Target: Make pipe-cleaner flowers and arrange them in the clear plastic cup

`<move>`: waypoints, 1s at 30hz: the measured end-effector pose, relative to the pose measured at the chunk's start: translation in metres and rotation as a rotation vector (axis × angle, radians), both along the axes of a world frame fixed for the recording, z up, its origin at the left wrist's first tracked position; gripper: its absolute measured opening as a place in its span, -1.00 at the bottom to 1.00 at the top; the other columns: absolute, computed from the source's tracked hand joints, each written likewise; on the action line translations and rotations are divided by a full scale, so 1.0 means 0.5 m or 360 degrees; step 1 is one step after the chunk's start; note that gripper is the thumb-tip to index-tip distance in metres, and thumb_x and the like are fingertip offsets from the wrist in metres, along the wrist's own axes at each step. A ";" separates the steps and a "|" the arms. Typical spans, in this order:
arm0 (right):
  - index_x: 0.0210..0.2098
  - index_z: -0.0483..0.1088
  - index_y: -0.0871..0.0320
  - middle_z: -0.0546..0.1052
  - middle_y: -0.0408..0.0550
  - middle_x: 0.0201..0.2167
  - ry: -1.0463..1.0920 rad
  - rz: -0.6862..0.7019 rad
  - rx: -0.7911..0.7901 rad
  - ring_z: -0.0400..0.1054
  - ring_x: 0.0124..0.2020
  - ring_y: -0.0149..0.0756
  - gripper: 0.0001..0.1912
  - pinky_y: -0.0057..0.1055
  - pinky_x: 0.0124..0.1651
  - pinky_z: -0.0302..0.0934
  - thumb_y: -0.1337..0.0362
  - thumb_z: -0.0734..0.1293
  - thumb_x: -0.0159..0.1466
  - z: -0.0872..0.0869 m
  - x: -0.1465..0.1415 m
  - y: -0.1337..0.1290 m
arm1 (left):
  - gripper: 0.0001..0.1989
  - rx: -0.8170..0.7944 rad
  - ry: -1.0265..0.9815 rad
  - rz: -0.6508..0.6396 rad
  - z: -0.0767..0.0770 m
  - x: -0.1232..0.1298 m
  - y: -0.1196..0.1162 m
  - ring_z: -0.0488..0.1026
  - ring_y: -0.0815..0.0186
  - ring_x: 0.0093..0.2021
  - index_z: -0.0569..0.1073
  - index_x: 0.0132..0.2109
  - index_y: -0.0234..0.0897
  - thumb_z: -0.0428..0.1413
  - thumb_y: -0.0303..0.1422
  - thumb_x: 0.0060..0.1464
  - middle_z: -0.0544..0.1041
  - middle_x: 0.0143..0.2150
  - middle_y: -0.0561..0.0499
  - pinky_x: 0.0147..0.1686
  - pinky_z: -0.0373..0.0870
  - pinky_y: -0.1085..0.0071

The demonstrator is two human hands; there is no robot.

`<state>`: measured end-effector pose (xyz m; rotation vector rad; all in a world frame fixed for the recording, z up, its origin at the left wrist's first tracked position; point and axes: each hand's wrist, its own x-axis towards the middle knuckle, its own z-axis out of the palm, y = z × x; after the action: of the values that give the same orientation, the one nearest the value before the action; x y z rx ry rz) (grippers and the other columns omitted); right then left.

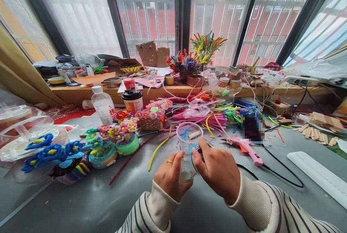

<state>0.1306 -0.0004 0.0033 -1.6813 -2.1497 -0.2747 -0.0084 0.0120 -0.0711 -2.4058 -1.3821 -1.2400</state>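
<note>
My left hand [169,173], with a ring on one finger, is closed around the side of a clear plastic cup [187,144] with blue print. The cup stands tilted, its round rim facing up and away from me. Against the cup's right side, my right hand [218,169] is closed on a tool with a dark loop and a metal part, which looks like scissors [200,151]. My fingers cover most of this tool. A small whitish piece [194,134] shows within the cup's rim.
A pink glue gun [248,150] with a black cord lies to the right, near a white strip [320,178]. Pipe-cleaner flower pots [127,144] stand left. Behind are a bottle [103,106], a paper cup [132,101] and pink pipe cleaners [200,119]. Wooden sticks [316,133] lie far right.
</note>
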 end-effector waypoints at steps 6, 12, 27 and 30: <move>-0.25 0.24 0.24 0.48 -0.03 -0.58 0.0031 0.0319 -0.0383 0.40 -0.53 -0.20 -0.48 -0.41 -0.56 -0.07 -0.03 -0.11 0.27 0.035 0.027 0.009 | -0.50 -0.0374 -0.0228 -0.0030 0.007 0.006 -0.013 0.48 0.20 -0.33 0.26 -0.08 -0.24 0.16 -0.26 -0.24 0.50 -0.30 -0.05 -0.38 0.43 0.35; -0.09 0.24 0.27 0.47 0.09 -0.25 0.0087 0.0722 -0.0591 0.37 -0.27 -0.20 -0.51 -0.36 -0.28 0.17 -0.02 0.11 0.21 0.078 0.069 0.032 | -0.48 -0.0798 -0.0398 -0.0130 0.027 0.005 -0.013 0.46 0.17 -0.33 0.26 -0.12 -0.27 0.18 -0.21 -0.27 0.49 -0.34 -0.04 -0.32 0.40 0.25; -0.04 0.25 0.18 0.43 -0.03 -0.21 0.0071 0.1246 -0.1047 0.32 -0.26 -0.36 -0.56 -0.49 -0.20 0.17 0.22 0.33 0.10 0.109 0.085 0.039 | -0.55 -0.1747 -0.0617 -0.1394 0.037 -0.028 0.007 0.34 0.35 -0.42 0.31 -0.29 -0.35 0.22 -0.21 -0.36 0.42 -0.41 -0.03 -0.44 0.29 0.46; -0.03 0.24 0.18 0.42 -0.02 -0.23 0.0025 0.1218 -0.0988 0.32 -0.30 -0.37 -0.56 -0.48 -0.24 0.18 0.25 0.33 0.10 0.104 0.084 0.036 | -0.56 -0.1658 -0.0633 -0.1240 0.038 -0.029 0.002 0.34 0.36 -0.42 0.31 -0.28 -0.36 0.21 -0.21 -0.33 0.42 -0.41 -0.03 -0.41 0.29 0.46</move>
<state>0.1724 0.0178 0.0553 -0.9417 -2.8396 0.6742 -0.0230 0.0129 -0.0522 -3.8651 -1.4544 -1.3899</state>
